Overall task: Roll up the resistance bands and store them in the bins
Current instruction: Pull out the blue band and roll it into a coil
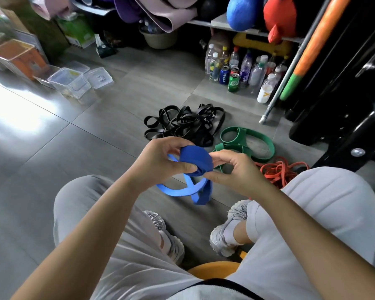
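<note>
A blue resistance band (pixel 194 160) is partly wound into a thick roll held between both hands above the floor. My left hand (pixel 160 161) grips the roll from the left, thumb under it. My right hand (pixel 232 169) pinches the roll's right side. The band's loose tail (pixel 182 190) hangs down in loops to the floor. Beyond lie a heap of black bands (pixel 182 124), green bands (pixel 245 141) and orange bands (pixel 277 169). Clear plastic bins (pixel 72 82) stand on the floor at the far left.
Bottles and cans (pixel 240 72) crowd the floor at the back right under a shelf with balls. A black machine frame (pixel 338 94) and an orange-green pole (pixel 307 50) rise at the right. I sit on a yellow stool (pixel 214 269), knees apart.
</note>
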A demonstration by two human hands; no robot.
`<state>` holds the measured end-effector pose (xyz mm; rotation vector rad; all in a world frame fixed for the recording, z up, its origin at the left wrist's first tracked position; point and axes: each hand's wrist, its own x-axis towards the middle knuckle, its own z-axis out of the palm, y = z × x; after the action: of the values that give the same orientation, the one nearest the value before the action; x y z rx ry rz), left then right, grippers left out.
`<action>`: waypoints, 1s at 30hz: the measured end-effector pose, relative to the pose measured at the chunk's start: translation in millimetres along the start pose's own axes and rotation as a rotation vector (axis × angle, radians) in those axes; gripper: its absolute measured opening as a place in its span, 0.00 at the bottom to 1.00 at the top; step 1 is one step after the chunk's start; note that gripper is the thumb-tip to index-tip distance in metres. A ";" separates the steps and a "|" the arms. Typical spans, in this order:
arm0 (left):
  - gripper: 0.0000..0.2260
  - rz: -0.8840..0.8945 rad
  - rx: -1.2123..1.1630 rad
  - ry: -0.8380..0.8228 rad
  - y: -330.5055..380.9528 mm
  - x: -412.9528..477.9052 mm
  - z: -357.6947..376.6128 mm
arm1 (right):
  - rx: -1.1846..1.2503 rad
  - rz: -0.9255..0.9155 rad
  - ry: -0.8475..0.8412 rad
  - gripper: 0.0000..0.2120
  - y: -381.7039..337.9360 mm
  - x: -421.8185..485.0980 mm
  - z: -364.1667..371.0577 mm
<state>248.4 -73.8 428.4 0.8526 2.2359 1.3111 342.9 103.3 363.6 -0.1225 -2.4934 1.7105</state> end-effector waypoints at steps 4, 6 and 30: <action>0.15 -0.045 -0.218 -0.012 -11.2 -3.5 7.0 | 0.079 0.017 -0.013 0.18 2.3 -0.4 2.7; 0.13 -0.098 -0.437 -0.042 -14.9 -7.1 13.2 | 0.179 0.010 -0.027 0.19 4.7 -1.4 4.6; 0.23 -0.086 -0.563 0.114 1.9 -2.4 31.6 | 0.407 -0.023 0.017 0.20 -17.3 4.7 -9.1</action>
<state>270.2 -54.9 415.3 0.4771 1.7972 1.8507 339.5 106.1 383.2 -0.0697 -2.0707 2.1494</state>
